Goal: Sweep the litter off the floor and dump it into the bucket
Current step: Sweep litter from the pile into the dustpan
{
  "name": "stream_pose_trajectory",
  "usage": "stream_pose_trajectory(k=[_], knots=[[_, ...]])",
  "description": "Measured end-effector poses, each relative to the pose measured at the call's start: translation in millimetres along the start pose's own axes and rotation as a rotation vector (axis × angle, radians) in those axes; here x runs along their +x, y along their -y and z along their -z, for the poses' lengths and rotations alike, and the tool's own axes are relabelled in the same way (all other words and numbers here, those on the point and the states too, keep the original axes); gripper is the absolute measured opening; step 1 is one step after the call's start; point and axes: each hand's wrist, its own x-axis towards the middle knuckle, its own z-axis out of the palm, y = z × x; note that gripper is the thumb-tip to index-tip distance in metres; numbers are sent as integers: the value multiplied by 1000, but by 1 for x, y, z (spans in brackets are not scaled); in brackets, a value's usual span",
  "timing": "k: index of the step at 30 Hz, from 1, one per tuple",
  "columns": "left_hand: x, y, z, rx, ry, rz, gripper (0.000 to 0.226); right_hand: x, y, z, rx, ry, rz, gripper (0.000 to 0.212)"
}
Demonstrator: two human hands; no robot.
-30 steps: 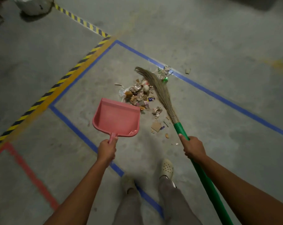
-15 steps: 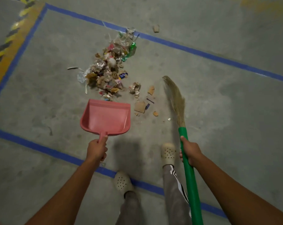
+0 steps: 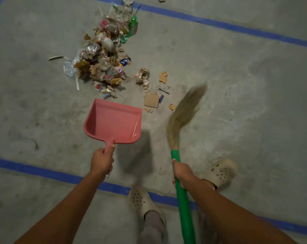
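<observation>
A long pile of litter (image 3: 105,55) made of paper scraps, wrappers and clear plastic lies on the grey concrete floor ahead. Loose cardboard bits (image 3: 151,100) are scattered to its right. My left hand (image 3: 101,160) grips the handle of a pink dustpan (image 3: 113,123), whose open mouth faces the near end of the pile. My right hand (image 3: 181,173) grips the green handle of a broom (image 3: 183,111); its straw bristles are blurred and sit just right of the cardboard bits. No bucket is in view.
Blue tape lines (image 3: 219,23) cross the floor beyond the pile, and another blue line (image 3: 35,170) runs under my feet. My two pale clogs (image 3: 140,199) stand near that line. Bare concrete stretches to the right.
The view has closed in on the pile as I stepped forward. The broom has swung off the litter to the right side. The dustpan has come nearer to the pile's end.
</observation>
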Motion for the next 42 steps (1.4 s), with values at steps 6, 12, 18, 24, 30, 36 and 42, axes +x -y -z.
stream_pose_trajectory(k=[6, 12, 18, 24, 30, 36, 42], knots=[[18, 21, 32, -14, -67, 9, 43, -17, 52, -71, -147, 53, 150, 53], [12, 14, 63, -33, -85, 13, 44, -36, 87, -62, -333, -72, 312, 66], [4, 2, 64, -80, -111, 2, 45, -31, 85, -29, -315, -208, 299, 65], [8, 19, 54, -74, -134, 52, 48, -17, 54, -45, -203, -36, 42, 59], [14, 46, 48, -19, -175, 121, 49, -24, 78, -88, -302, 145, 114, 50], [12, 32, 49, -13, -173, 151, 43, -29, 121, -58, -535, -23, 358, 62], [8, -11, 59, 83, -145, 126, 45, -26, 180, -5, -568, -112, 422, 64]])
